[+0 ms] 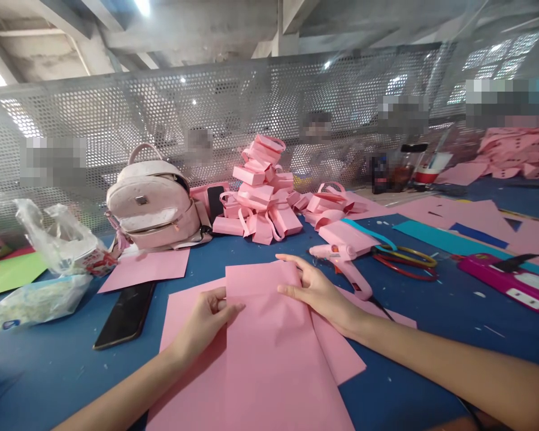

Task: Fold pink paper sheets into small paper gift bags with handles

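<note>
A pink paper sheet (269, 347) lies at the centre front, over more pink paper (184, 347) on the blue table. Its left edge is between the thumb and curled fingers of my left hand (213, 314). At the sheet's upper right corner, my right hand (312, 287) grips the edge, thumb on top and some fingers behind the paper. Just right of that hand rests a pink glue gun (344, 260), its nozzle pointing left.
Beyond the sheets stand a pink backpack (150, 200) and a pile of folded pink paper pieces (263, 194). A black phone (124, 314) and plastic bags (40, 299) lie left. Rightward are coloured rings (406, 260) and a magenta power strip (509, 281).
</note>
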Demonstrator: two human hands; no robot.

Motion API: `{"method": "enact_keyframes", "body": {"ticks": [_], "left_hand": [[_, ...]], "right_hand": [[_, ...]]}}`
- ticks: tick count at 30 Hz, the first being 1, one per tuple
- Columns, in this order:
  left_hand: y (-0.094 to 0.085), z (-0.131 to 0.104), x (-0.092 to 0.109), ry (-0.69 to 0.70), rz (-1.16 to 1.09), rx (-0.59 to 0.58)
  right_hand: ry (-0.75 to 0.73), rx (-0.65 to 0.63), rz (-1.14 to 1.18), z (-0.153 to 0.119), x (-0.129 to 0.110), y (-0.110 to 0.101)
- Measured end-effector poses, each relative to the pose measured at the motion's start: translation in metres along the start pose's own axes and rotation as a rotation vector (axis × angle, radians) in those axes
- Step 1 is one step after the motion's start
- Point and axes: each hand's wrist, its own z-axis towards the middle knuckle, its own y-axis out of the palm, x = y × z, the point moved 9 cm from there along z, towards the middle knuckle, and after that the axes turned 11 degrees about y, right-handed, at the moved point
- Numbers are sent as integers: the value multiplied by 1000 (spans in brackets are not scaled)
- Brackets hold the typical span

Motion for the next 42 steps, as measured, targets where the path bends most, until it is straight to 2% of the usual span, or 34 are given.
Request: {"method": "enact_keyframes", "body": {"ticks": [4, 10, 15, 20, 30, 36, 42], "left_hand": [[-3, 2, -1, 5, 19, 22], [-10, 1, -1, 11, 31, 59], [-25, -6, -1, 30, 79, 100], [-34, -12, -9, 3, 83, 103], [-35, -13, -13, -17, 75, 89], [-28, -15, -14, -49, 50, 62], [-27, -16, -13, -53, 36, 69]], "right_hand": [[-1, 6, 44, 0, -1, 0], [40, -169, 169, 1, -3, 13], [78, -184, 160, 1, 3, 17], [109, -225, 167, -1, 6, 26], [73, -151, 138, -2, 1, 17], [43, -92, 129, 3, 0, 15], [16, -96, 134, 2, -5, 15]]}}
